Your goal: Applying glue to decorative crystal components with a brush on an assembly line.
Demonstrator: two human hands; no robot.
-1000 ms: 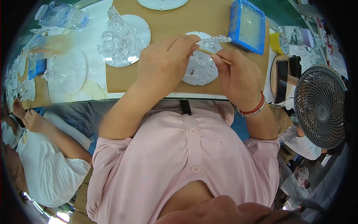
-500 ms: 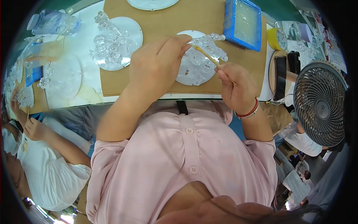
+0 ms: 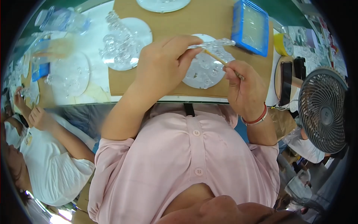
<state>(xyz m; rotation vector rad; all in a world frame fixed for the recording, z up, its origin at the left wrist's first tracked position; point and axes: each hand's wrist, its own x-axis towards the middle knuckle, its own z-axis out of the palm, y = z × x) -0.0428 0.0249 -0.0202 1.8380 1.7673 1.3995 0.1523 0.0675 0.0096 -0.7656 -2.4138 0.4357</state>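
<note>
While the left hand (image 3: 164, 67) pinches a clear, knobbly glass strand (image 3: 212, 43) between thumb and fingers, the right hand (image 3: 248, 89) is closed round a thin stick (image 3: 218, 59) whose tip points up at the strand's underside. Both sit over a round white plate (image 3: 203, 72) scattered with small clear pieces, on a brown cardboard sheet (image 3: 123, 80) laid on the table (image 3: 95, 95). A blue tray (image 3: 250, 27) lies just beyond the plate, a second plate heaped with glass pieces (image 3: 121, 46) to the left, and a fan (image 3: 323, 110) stands at the right. To do this step well, I judge the strand should be kept level and steady above the plate, the stick touched lightly at one spot, and wrists braced so nothing slips or drops.
</note>
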